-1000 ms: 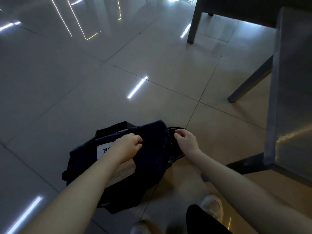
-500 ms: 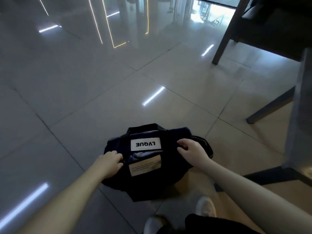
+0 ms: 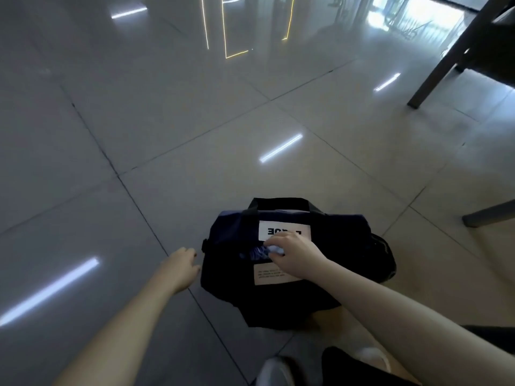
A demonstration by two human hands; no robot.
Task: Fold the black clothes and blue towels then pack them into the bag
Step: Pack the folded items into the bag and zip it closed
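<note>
A dark navy bag point(image 3: 281, 299) with black handles and a white label lies on the tiled floor in front of me. My right hand point(image 3: 296, 256) rests on top of it, fingers curled, pinching a small pale zipper pull at the top opening. Just left of those fingers, blue patterned fabric point(image 3: 257, 254) shows through the gap. My left hand point(image 3: 182, 267) is beside the bag's left end with fingers loosely curled and nothing in it. The black clothes are hidden from view.
A dark table leg point(image 3: 437, 59) slants at the upper right, and another leg point(image 3: 487, 215) reaches the floor at the right edge. My white shoes point(image 3: 274, 371) are at the bottom. Glossy floor tiles point(image 3: 167, 121) stretch ahead and left.
My right hand slid from the bag's right end to its middle along the top. My left hand came off the bag's left end. The view shifted left.
</note>
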